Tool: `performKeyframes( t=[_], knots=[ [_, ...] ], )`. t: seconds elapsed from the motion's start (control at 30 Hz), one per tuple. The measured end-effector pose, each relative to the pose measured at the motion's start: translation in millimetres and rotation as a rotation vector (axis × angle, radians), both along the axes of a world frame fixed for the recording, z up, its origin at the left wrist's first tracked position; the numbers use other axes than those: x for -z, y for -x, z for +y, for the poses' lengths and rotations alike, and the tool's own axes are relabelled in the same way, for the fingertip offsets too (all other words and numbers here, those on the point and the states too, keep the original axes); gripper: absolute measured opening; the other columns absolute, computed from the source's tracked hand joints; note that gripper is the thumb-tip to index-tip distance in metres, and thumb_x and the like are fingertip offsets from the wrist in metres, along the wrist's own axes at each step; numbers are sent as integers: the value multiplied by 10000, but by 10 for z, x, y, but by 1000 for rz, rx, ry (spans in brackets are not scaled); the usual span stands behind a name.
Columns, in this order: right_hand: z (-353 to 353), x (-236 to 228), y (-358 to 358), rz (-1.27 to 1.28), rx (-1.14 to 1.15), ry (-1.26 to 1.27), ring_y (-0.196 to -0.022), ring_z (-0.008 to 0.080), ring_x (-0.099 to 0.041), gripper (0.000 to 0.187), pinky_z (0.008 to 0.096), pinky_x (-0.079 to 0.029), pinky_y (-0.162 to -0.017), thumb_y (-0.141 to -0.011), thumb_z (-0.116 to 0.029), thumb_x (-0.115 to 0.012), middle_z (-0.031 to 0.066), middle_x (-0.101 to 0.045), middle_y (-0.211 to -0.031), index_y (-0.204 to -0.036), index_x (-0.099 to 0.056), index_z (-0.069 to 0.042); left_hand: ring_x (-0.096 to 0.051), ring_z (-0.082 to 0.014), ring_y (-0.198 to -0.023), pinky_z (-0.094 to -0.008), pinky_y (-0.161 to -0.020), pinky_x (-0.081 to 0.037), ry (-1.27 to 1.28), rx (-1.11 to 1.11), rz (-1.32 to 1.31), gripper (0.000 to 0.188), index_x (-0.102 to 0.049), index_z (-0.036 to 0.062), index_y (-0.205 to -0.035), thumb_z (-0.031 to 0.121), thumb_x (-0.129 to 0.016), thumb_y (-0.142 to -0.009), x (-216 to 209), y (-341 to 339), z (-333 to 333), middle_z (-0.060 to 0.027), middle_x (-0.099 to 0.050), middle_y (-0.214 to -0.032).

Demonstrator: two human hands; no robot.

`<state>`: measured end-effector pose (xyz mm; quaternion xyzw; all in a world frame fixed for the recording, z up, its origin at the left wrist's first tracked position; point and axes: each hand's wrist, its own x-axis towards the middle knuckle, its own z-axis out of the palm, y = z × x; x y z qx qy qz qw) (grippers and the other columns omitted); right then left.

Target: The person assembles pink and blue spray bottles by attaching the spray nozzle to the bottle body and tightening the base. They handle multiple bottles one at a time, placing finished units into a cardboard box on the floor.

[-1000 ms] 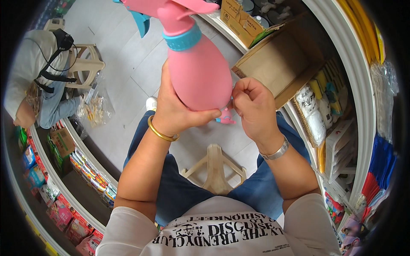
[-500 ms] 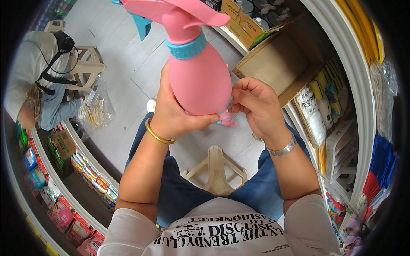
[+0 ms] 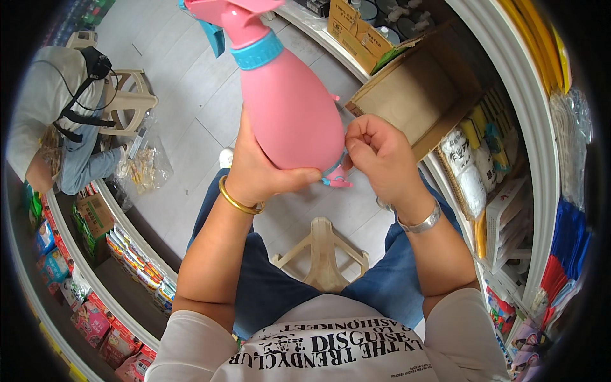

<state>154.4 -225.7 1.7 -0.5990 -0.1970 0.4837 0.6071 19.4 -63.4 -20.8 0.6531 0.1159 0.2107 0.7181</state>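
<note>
A pink spray bottle [image 3: 286,105] with a blue collar and blue trigger is held up in front of me, its nozzle pointing away toward the top of the view. My left hand [image 3: 261,172] wraps around the lower body of the bottle, a gold bangle on its wrist. My right hand [image 3: 382,159], with a silver watch on the wrist, pinches a small blue and pink piece [image 3: 335,176] at the bottle's lower right side.
A beige plastic stool [image 3: 321,254] stands between my knees. An open cardboard box [image 3: 414,95] sits at the right by shelves of packaged goods [image 3: 471,172]. Another person [image 3: 57,121] sits at the upper left beside a second stool. Low shelves of packets [image 3: 127,254] curve along the left.
The bottle has tilted a little, its nozzle swinging left. My right hand has slid from the bottle's side down toward its base edge, fingers now pinching there.
</note>
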Motion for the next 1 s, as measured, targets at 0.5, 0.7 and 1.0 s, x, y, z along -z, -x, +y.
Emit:
performKeyframes(
  t=[0.5, 0.7, 1.0],
  knots=[
    [87, -37, 7, -1172, -64, -352, -514, 229, -478, 213, 336, -401, -518, -752, 58, -648, 62, -509, -648, -894, -535, -56, -650, -262, -1056, -386, -821, -587, 646, 23, 54, 733, -448, -17, -1349, 319, -736, -765, -247, -53, -121, -192, -601, -1239],
    [64, -77, 108, -1217, -101, -366, -605, 299, -554, 223, 380, -465, -597, -709, 45, -673, 89, -552, -692, -854, -548, -70, -671, -294, -1027, -463, -774, -615, 1034, 329, 376, 712, -445, -21, -1353, 434, -653, -846, -7, 71, 118, -204, -613, -1209],
    [-45, -85, 58, -287, -13, -94, -713, 126, -571, 95, 282, -480, -682, -969, -85, -547, 37, -604, -795, -1010, -577, -4, -623, -244, -1127, -378, -970, -511, 593, 103, 61, 833, -385, -7, -1422, 212, -780, -721, -203, 52, 97, -147, -602, -1260]
  ],
)
